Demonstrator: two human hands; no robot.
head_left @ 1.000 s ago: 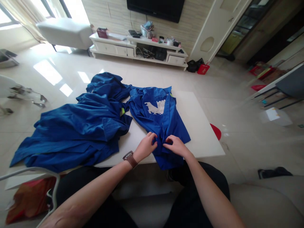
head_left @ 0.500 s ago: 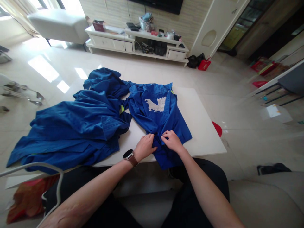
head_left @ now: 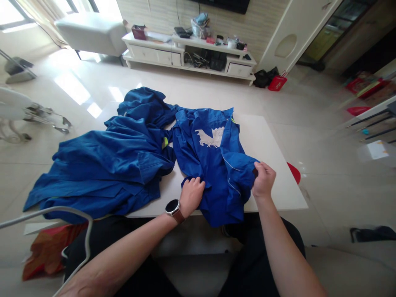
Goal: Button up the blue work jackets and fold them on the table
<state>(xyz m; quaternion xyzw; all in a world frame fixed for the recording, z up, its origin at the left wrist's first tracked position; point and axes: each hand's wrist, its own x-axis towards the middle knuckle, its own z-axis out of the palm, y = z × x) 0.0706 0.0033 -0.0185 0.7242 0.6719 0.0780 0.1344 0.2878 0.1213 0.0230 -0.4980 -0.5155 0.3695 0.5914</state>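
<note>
A blue jacket (head_left: pixel 210 161) with a white printed design on it lies on the white table (head_left: pixel 262 140), its lower end hanging over the near edge. My left hand (head_left: pixel 192 194), below a wristwatch, has its fingers closed on one sleeve near the jacket's lower left. My right hand (head_left: pixel 263 179) pinches the cuff end of the other sleeve, which is pulled out to the right and lifted a little. Another pile of blue clothing (head_left: pixel 108 165) lies crumpled on the left half of the table, with a small yellow-green patch at its right side.
A pale curved tube (head_left: pixel 88 231) crosses the lower left, near a red and brown bag (head_left: pixel 46 251). Beyond the table stand a low white cabinet (head_left: pixel 148 51) and a red bag (head_left: pixel 277 82). A red round object (head_left: pixel 293 172) shows past the table's right edge.
My right hand has moved right, away from my left hand, drawing the sleeve outward. My left hand stays near the lower left of the jacket. The view has shifted slightly.
</note>
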